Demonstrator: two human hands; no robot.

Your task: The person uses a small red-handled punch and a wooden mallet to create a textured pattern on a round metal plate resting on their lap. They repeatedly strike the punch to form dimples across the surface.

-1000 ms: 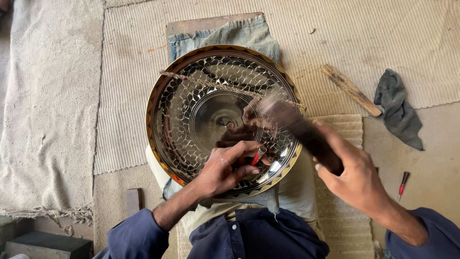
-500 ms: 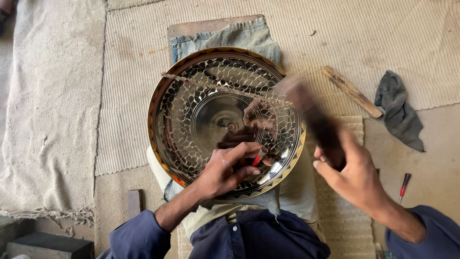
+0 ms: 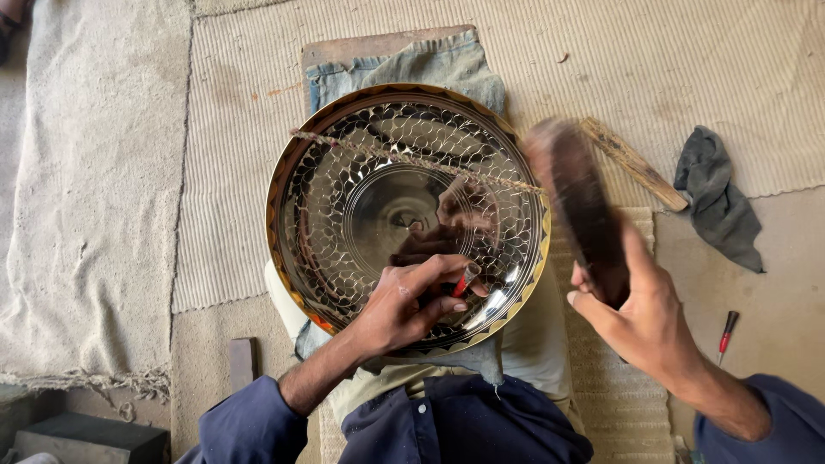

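Mallet [image 3: 577, 206] now raised right of the engraved brass tray [image 3: 344, 180] on the lap, gripped by right hand [image 3: 640, 314]. Left hand [image 3: 404, 305] pinches red-tipped chisel [image 3: 465, 279] on tray. Risk: blurred swing misses chisel, strikes fingers.

Soft, even daylight, sharp focus throughout, glare on the shiny metal plate [image 3: 361, 215], motion blur on the dark mallet [image 3: 580, 202].

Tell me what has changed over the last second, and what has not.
The right hand has swung its dark mallet up and off the tray, out past the right rim; it was over the tray's right side. The left hand stays put, pinching the red-tipped punch against the tray.
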